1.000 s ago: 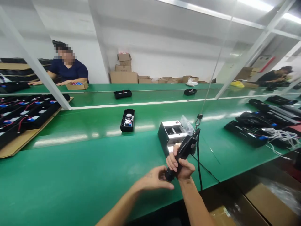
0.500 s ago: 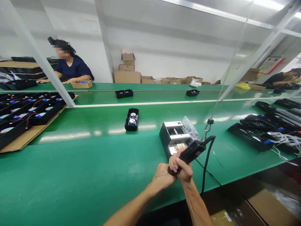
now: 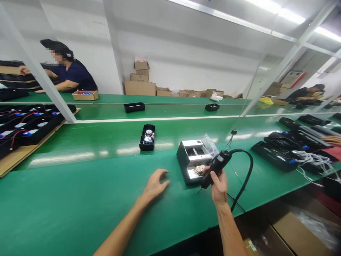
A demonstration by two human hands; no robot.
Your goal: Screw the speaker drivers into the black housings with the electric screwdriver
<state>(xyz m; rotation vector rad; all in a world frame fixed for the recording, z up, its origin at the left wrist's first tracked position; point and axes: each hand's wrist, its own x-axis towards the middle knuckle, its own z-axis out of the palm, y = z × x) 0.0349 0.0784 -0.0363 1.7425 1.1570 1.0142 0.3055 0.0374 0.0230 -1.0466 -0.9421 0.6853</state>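
Note:
My right hand (image 3: pixel 220 186) is closed around a black electric screwdriver (image 3: pixel 217 166), its bit pointing down and to the left. A hanging wire holds the tool's top end, and a black cord curves off to the right. Over the green bench my left hand (image 3: pixel 156 185) has its thumb and fingers apart, with nothing between them. Between the two hands, slightly farther back, stands a black and silver box (image 3: pixel 186 163) with open compartments; small pale parts (image 3: pixel 198 170) lie in its front one. Behind my left hand is a black casing (image 3: pixel 147 138) with two round parts inside.
At left, black casings with wires (image 3: pixel 34 122) lie on cardboard. More black casings (image 3: pixel 275 154) and white cables (image 3: pixel 311 160) lie at right. A clear plastic bag (image 3: pixel 210 145) sits against the box. Two people work across the bench, beyond white posts (image 3: pixel 42 67).
My left hand has come away from the screwdriver's lower end, moved left and opened. The screwdriver has tipped more upright in my right hand. The person at left has reached out leftward.

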